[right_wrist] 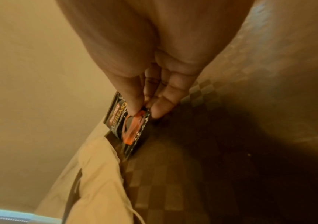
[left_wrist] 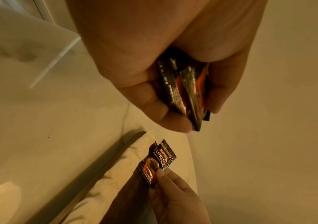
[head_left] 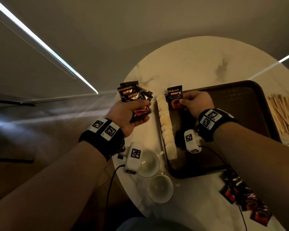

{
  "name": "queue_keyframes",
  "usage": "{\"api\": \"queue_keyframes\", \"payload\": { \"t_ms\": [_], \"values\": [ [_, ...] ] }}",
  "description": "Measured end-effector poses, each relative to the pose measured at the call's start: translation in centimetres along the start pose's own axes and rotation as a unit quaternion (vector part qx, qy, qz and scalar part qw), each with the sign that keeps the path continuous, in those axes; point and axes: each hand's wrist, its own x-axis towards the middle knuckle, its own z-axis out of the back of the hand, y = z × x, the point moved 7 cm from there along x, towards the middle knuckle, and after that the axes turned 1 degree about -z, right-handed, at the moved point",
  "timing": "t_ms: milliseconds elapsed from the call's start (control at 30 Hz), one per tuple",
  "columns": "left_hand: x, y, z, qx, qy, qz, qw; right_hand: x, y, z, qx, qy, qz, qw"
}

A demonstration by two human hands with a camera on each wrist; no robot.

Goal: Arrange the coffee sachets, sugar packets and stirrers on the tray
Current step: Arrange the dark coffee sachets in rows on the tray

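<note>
Fingers [right_wrist: 135, 109] of the right hand [head_left: 196, 103] pinch one black foil coffee sachet [head_left: 175, 97]; lay it flat beside the pale sugar-packet row [head_left: 165, 125] at the dark tray's [head_left: 250, 104] nine o'clock edge, while the left hand [head_left: 132, 114] grips a sachet bundle [head_left: 133, 95].

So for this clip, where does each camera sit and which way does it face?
Head: worn on the head, looking down at the round table, tray and both forearms.
Left wrist: looks along the left hand gripping a bunch of sachets.
Right wrist: looks along the right hand, whose fingers pinch a single sachet over the tray.
Shared: all three show that single sachet beside the row of pale packets.
</note>
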Motion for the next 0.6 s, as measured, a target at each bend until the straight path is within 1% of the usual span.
{"api": "queue_keyframes", "payload": {
  "t_ms": [200,400,600],
  "values": [
    [0.6,0.1,0.5,0.001,0.009,0.005,1.000,0.9,0.8,-0.9,-0.078,-0.022,0.015,0.997],
    [0.8,0.6,0.5,-0.015,0.003,0.017,1.000,0.8,0.7,-0.8,-0.078,-0.042,0.011,0.996],
    [0.7,1.2,0.6,-0.004,-0.035,-0.008,0.999,0.7,0.9,-0.8,-0.083,-0.041,0.003,0.996]
  ]
}}
